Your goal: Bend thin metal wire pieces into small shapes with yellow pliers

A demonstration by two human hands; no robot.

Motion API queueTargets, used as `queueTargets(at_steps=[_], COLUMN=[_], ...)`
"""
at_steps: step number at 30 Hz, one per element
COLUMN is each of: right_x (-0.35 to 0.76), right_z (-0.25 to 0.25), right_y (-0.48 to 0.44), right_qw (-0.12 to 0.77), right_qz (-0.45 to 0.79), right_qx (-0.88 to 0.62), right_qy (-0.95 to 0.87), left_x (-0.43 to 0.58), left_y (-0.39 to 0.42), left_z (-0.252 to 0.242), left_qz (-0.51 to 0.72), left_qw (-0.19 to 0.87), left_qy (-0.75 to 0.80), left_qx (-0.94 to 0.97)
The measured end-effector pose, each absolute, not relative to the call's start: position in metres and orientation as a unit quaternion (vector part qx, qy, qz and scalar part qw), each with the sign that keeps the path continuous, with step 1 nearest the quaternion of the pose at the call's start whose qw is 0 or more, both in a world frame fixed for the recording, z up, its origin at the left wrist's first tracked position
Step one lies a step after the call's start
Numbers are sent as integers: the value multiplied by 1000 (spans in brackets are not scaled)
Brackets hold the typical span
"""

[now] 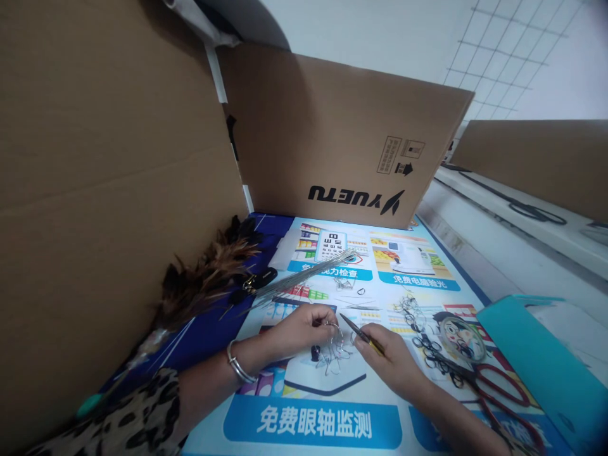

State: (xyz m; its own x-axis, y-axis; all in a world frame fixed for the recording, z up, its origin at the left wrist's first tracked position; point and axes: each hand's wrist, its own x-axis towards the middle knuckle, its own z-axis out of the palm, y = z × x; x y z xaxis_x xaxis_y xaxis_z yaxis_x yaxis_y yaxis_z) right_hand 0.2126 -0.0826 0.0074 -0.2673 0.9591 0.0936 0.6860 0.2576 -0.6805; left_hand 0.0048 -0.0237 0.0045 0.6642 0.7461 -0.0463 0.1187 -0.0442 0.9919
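- Two fingertips of our left hand (pixel 304 326) are pinching a bent wire loop (pixel 334 329) over the poster mat (pixel 313 424).
- Our right hand (pixel 394 361) is gripping yellow-handled pliers (pixel 360 331), their tips pointing at ten o'clock toward the loop.
- Beyond, straight wires (pixel 308 278) are lying at twelve o'clock and red scissors (pixel 498 386) at three o'clock.

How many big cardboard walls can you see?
3. Left wall beside the feather duster; back wall printed YUETU; far-right wall on the white ledge. More may be hidden out of view.
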Motion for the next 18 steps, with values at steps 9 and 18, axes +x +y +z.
queueTargets(at_steps=[9, 18], right_x=[219, 221], right_z=[11, 10], right_y=[-77, -76], right_qw=[237, 230], right_qz=[246, 248], right_qx=[-546, -520], right_qy=[-765, -784], left_x=[3, 3], left_y=[-22, -23], left_z=[5, 4], left_qz=[256, 252], left_qw=[613, 593], left_qy=[318, 326], left_qx=[676, 691])
